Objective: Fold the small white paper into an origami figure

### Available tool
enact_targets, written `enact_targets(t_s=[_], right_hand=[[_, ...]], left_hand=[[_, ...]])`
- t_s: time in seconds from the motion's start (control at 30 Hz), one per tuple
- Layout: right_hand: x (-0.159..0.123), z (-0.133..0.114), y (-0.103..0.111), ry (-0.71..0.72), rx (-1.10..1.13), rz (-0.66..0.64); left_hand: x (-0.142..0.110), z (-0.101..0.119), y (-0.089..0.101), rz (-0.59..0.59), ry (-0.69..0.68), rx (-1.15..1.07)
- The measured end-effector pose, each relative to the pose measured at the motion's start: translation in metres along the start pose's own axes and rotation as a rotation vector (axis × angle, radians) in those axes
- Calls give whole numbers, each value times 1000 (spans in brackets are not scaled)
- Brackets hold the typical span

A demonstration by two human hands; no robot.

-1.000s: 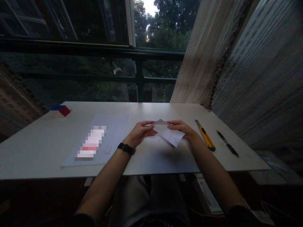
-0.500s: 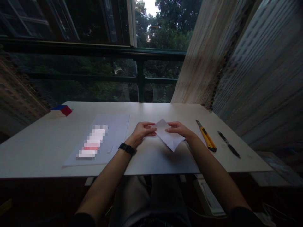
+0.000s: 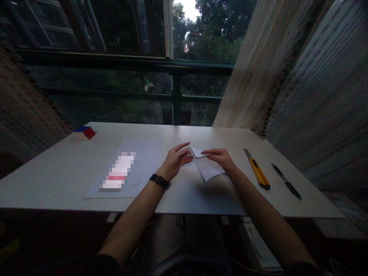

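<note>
A small sheet of folded white paper (image 3: pixel 209 168) is held up over the table, with a flap at its top bent over. My right hand (image 3: pixel 221 158) pinches it along the upper right, thumb and fingers on the flap. At the paper's left edge, my left hand (image 3: pixel 176 160) has its fingers stretched apart; whether a fingertip touches the paper I cannot tell. A black watch band circles my left wrist.
Left on the white table (image 3: pixel 57 188) lie larger paper sheets (image 3: pixel 151 153) with a blurred patch. A red, blue and white cube (image 3: pixel 84 133) sits at the far left. To the right lie a yellow box cutter (image 3: pixel 258 172) and a black pen (image 3: pixel 287 182).
My left fingers have loosened from the paper and spread apart. The paper has tilted, and its top flap now shows bent over under my right fingers. The whole view has shifted slightly.
</note>
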State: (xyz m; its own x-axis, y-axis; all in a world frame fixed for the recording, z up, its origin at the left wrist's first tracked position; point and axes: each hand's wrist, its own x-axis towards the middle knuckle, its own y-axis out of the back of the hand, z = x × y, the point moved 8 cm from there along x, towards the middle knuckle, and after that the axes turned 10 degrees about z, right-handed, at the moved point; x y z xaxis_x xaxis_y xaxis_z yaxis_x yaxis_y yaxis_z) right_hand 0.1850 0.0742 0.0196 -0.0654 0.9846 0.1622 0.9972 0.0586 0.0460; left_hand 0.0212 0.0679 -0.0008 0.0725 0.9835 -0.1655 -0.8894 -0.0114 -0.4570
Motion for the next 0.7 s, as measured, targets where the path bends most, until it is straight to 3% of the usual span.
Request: enact_targets(t_s=[0.1,0.27,0.53,0.7], right_hand=[[-1,-10,-2,214,-87,160],[-3,-2,-16,286,-160,180],[-7,4,-30,131,-63,-3],[-7,14,-32,20,8,25]], left_hand=[[2,3,4,98,-64,59],[2,0,0,88,-153,307],[4,12,12,217,-351,413],[5,12,14,227,-344,375]])
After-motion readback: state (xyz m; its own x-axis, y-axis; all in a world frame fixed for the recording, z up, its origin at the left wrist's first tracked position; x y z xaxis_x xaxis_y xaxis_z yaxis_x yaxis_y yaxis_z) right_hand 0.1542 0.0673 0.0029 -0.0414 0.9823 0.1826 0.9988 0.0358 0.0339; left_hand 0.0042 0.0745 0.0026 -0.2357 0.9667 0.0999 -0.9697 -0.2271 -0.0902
